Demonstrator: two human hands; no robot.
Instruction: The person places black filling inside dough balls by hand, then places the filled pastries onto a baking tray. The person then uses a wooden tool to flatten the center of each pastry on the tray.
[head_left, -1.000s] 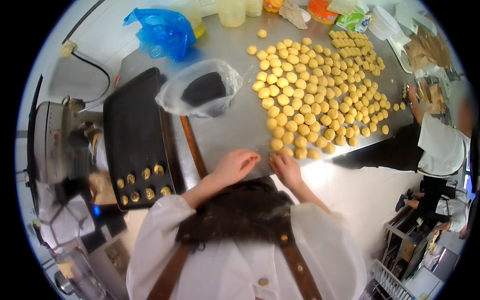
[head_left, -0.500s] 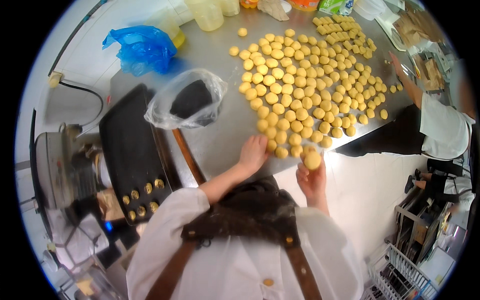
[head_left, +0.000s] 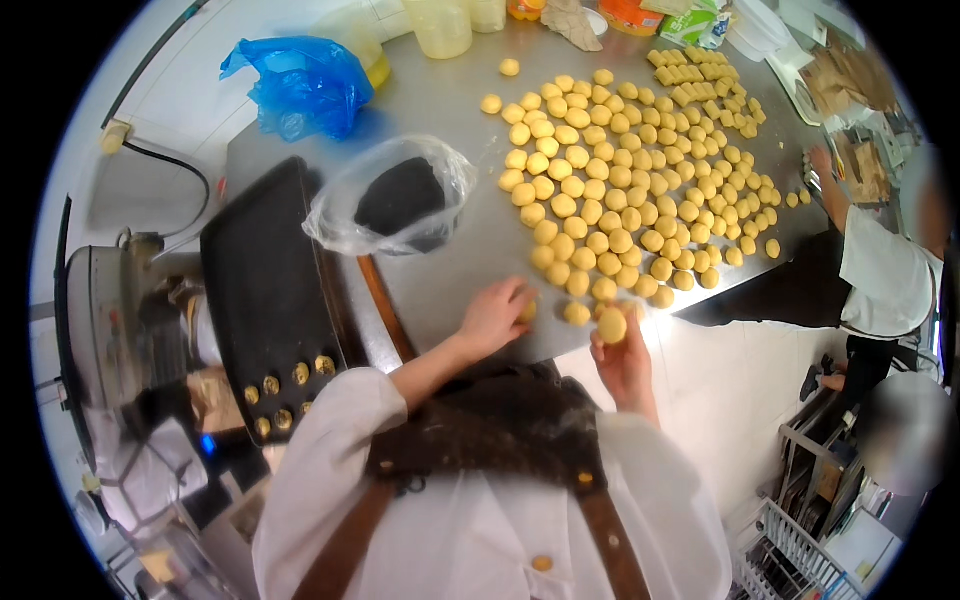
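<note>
Many round yellow dough balls [head_left: 620,178] are spread over the steel table [head_left: 440,290]. My left hand [head_left: 493,318] is just off the near left edge of the group. Its fingers are closed around one small dough ball [head_left: 528,312], partly hidden by them. Held up at the table's front edge, a larger-looking dough ball [head_left: 612,325] sits in the fingertips of my right hand [head_left: 624,368]. One loose dough ball [head_left: 576,313] lies on the table between my two hands.
On the left is a black baking tray [head_left: 255,290] with several dark-marked pieces. Beside it stands a clear plastic bag [head_left: 455,185] with dark contents, behind it a blue bag [head_left: 310,90]. Cut dough pieces [head_left: 695,72] lie far right. A person [head_left: 880,260] works at the table's right side.
My left hand has drawn left, away from the group, with a dough ball in its fingers. My right hand still holds its ball. The view has shifted slightly.
</note>
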